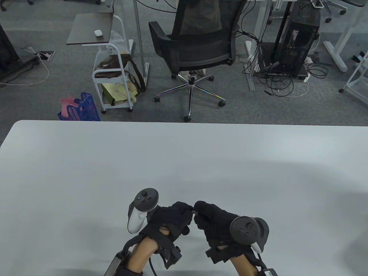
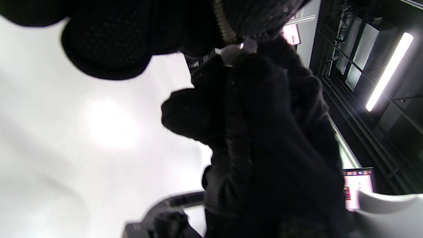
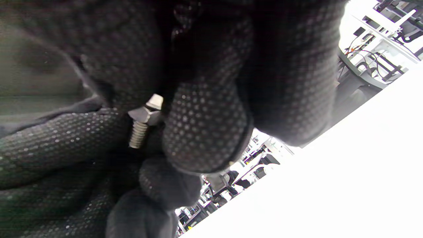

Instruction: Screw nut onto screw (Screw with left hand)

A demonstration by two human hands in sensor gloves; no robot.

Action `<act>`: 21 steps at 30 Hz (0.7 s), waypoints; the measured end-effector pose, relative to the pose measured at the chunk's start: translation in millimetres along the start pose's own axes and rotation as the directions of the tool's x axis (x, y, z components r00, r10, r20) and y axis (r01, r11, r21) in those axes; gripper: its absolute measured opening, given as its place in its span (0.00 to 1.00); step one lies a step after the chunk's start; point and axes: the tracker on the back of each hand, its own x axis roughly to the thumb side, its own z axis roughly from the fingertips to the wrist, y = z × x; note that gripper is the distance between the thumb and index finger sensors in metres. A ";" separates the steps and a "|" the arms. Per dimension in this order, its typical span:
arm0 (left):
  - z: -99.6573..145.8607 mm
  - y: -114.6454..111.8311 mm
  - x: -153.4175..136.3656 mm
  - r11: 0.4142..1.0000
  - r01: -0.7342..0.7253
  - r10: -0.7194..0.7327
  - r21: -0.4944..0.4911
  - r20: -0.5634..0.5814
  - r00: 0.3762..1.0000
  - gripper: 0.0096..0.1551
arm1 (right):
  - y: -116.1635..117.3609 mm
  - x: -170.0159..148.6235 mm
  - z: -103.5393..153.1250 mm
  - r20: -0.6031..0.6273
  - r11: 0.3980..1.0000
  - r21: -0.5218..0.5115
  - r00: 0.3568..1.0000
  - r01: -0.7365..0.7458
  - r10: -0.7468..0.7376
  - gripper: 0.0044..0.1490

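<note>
Table view: a white table point(image 1: 86, 172) is seen under both hands. Fingertip to fingertip, the left hand point(image 1: 169, 220) and right hand point(image 1: 214, 222) are curled round a threaded silver screw point(image 3: 138, 134) carrying a hex nut point(image 3: 147, 112).

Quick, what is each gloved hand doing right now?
Left hand: fingers curled, pinching the small silver metal threaded screw.
Right hand: fingers curled, pinching the small silver metal hex nut on that screw.

Dim, even light in the table view; soft shadows pool on the counter point(image 1: 86, 172). Both wrist views blow the counter out white. A ceiling tube point(image 2: 390, 71) glares; close gloves are blurred.
</note>
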 end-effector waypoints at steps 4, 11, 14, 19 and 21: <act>6.3 8.4 13.1 0.944 0.279 -0.284 0.174 0.000 0.959 0.29 | 0.7 -3.2 0.0 -0.025 1.000 0.004 1.000 0.011 -0.011 0.30; 7.3 29.9 12.5 0.587 0.762 -0.724 0.274 -0.243 0.645 0.29 | 4.5 -5.9 -0.3 -0.039 0.999 0.040 0.999 -0.003 0.005 0.31; 1.1 37.3 -0.8 0.514 0.834 -0.755 0.201 -0.355 0.551 0.29 | 6.4 -6.2 -0.6 -0.037 0.998 0.057 0.999 -0.018 0.020 0.31; -10.0 40.5 -27.3 0.499 0.865 -0.771 0.048 -0.431 0.469 0.29 | 7.4 -7.1 -1.0 -0.046 0.997 0.075 0.999 -0.015 0.018 0.31; -13.4 39.2 -34.8 0.503 0.864 -0.775 0.002 -0.441 0.453 0.29 | 7.4 -6.8 -1.0 -0.047 0.997 0.078 0.999 -0.016 0.020 0.31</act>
